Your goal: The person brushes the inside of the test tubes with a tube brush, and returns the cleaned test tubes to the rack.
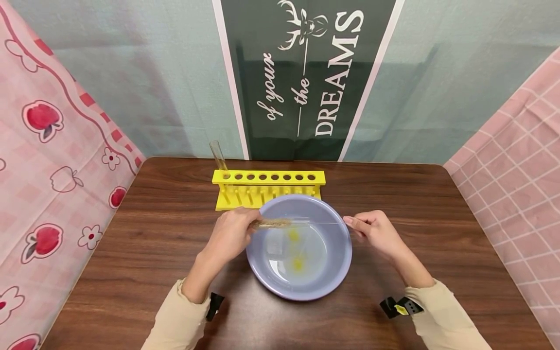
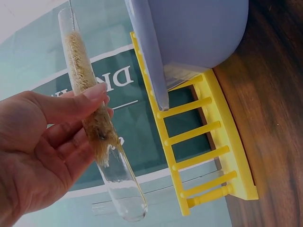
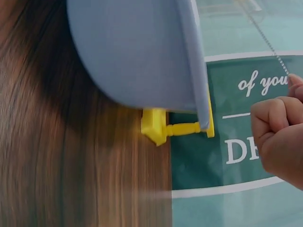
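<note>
My left hand [image 1: 231, 234] grips a clear glass test tube [image 2: 124, 187] between thumb and fingers, over the basin's left side. Inside the tube sits the tan bristle head of a test tube brush [image 2: 77, 59], as the left wrist view shows. Its thin twisted wire handle [image 3: 271, 45] runs out of the tube's mouth toward the right. At the basin's right rim, my right hand [image 1: 375, 234] pinches the end of that wire, the other fingers curled. Below both hands stands a lavender basin [image 1: 340, 253] holding water, with two yellow patches [image 1: 298, 264] in it.
Just behind the basin is a yellow test tube rack [image 1: 269, 183], partly hidden by the basin's rim. Another glass tube [image 1: 218, 155] leans in its leftmost hole. A brown wood-grain table [image 1: 407, 194] carries everything, with patterned cloths hanging around it.
</note>
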The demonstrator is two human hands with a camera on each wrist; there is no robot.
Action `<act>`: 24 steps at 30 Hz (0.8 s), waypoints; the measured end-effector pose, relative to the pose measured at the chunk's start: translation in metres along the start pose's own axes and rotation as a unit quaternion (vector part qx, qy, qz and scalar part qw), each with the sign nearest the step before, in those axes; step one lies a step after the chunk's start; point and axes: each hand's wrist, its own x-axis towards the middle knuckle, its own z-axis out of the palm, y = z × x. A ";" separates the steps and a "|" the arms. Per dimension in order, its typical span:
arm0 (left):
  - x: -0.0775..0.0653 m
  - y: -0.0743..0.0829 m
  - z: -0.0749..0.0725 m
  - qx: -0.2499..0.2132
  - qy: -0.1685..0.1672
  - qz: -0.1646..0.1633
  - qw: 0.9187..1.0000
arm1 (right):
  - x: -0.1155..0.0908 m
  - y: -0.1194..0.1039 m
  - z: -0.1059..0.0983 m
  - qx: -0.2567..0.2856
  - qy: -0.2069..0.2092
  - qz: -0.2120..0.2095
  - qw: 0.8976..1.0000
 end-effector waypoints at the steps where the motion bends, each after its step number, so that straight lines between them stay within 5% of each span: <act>1: 0.000 0.000 0.000 0.002 -0.001 -0.001 1.000 | 0.000 0.000 0.000 0.043 -0.014 0.013 0.999; 6: -0.002 -0.001 0.000 0.011 -0.007 -0.003 1.000 | 0.003 -0.002 -0.001 0.219 -0.082 0.064 0.970; 14: -0.005 -0.002 -0.002 0.013 -0.001 -0.004 1.000 | 0.005 -0.003 -0.006 0.316 -0.127 0.123 0.932; 20: -0.006 -0.003 -0.002 0.008 -0.004 -0.014 1.000 | 0.005 -0.005 -0.010 0.327 -0.129 0.129 0.927; 24: -0.008 -0.004 -0.002 0.004 -0.005 -0.016 1.000 | 0.003 -0.004 -0.011 0.290 -0.109 0.110 0.944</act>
